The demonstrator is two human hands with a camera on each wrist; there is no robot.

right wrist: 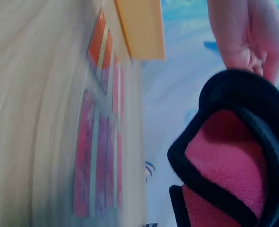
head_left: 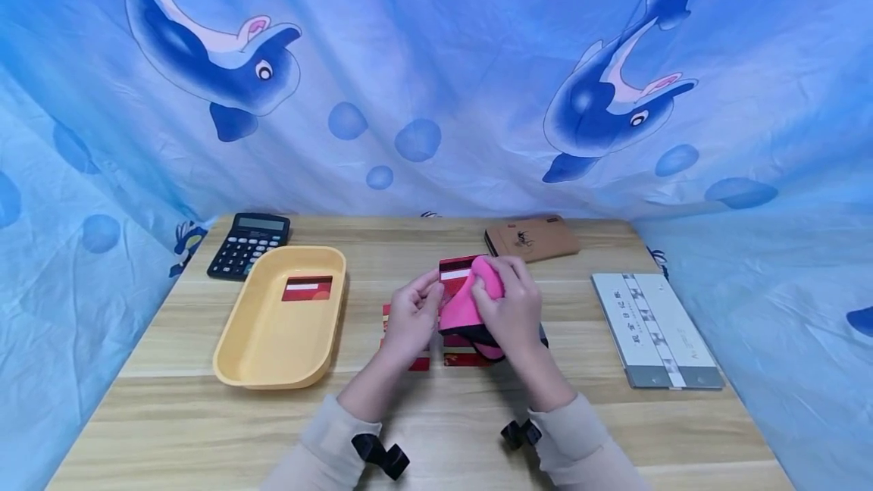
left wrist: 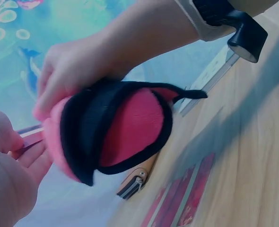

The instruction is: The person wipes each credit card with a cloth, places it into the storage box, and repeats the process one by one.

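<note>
My left hand (head_left: 411, 317) pinches the left edge of a red bank card (head_left: 455, 267) with a black stripe and a white strip, raised above the table. A pink fleecy cloth (head_left: 461, 311) with black edging is gripped in my right hand (head_left: 513, 311), thumb in front. It covers the card's lower right part, so that part is hidden. In the left wrist view the cloth (left wrist: 135, 127) hangs in an open fold, its pink inside showing. Beneath the hands, several red striped cards (head_left: 466, 360) lie on the wooden table, partly hidden by hands and cloth.
A yellow tray (head_left: 228, 370) on the left holds one red card (head_left: 307, 291). Behind it lies a black calculator (head_left: 251, 245). A brown wallet (head_left: 535, 239) is at the back, and a white-and-grey notebook pack (head_left: 658, 332) lies at right. A dolphin-printed curtain (head_left: 436, 82) surrounds the table.
</note>
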